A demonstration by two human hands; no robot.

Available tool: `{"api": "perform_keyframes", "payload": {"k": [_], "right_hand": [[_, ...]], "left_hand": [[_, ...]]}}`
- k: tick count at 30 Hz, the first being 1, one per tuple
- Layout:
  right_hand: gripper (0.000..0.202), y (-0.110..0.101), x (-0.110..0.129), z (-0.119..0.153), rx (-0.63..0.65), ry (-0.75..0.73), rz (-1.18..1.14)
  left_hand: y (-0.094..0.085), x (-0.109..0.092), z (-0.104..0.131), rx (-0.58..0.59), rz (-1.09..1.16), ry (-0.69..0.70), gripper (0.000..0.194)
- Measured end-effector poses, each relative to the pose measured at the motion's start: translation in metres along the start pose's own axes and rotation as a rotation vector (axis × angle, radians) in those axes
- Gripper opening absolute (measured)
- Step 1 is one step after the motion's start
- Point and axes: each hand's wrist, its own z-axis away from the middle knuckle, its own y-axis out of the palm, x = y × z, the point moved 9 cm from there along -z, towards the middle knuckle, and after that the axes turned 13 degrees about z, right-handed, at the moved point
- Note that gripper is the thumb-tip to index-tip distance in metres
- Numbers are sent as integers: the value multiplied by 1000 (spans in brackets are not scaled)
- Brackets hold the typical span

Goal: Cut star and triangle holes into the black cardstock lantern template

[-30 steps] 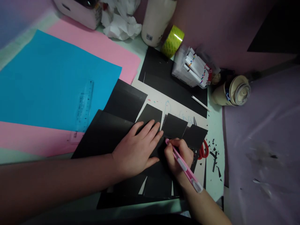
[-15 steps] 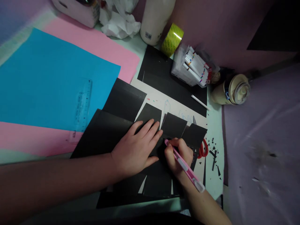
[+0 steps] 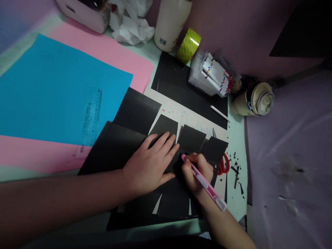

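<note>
My left hand point(image 3: 151, 162) lies flat with fingers spread on a sheet of black card point(image 3: 111, 148) whose edges are cut into flaps. In my right hand point(image 3: 198, 171) is a pink utility knife point(image 3: 207, 186), gripped like a pen. Its front end points at the card just right of my left fingertips; the blade itself I cannot make out. A black flap point(image 3: 192, 138) stands out beyond the knife's tip. Red-handled scissors point(image 3: 224, 164) lie partly hidden under the card, to the right of my right hand.
Blue paper point(image 3: 59, 90) with a clear ruler point(image 3: 92, 117) covers pink paper point(image 3: 129, 62) at left. Behind stand yellow tape point(image 3: 189, 46), a box of markers point(image 3: 211, 74), a bottle point(image 3: 171, 24) and a lidded cup point(image 3: 255, 100). Black scraps point(image 3: 236, 176) litter the right edge.
The view has shifted very slightly. Both hands and the utility knife keep almost the same place on the black card.
</note>
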Motion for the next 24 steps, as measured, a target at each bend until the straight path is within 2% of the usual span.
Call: {"api": "perform_keyframes", "payload": {"k": [4,7,9,14,18,21,24], "right_hand": [[4,-7,-22,0,-93,188,-189],[11,-10,-38,-5,-76,290,-309],[17,-10,-46,-12,-5,325,-422],[21,4,-53,-24,339,463,-760],[13,12,-46,-39,499,394,-717],[10,17,-40,-53,521,246,-555],[14,23,-35,-58,554,130,-538]], "left_hand": [[0,-1,0,7,1,3,71],[0,-1,1,9,-2,0,72],[0,-1,1,6,-5,1,72],[0,-1,1,-6,-6,4,73],[0,-1,0,-5,-15,5,73],[1,-1,1,-2,-21,5,73],[1,0,2,0,-18,8,72]]}}
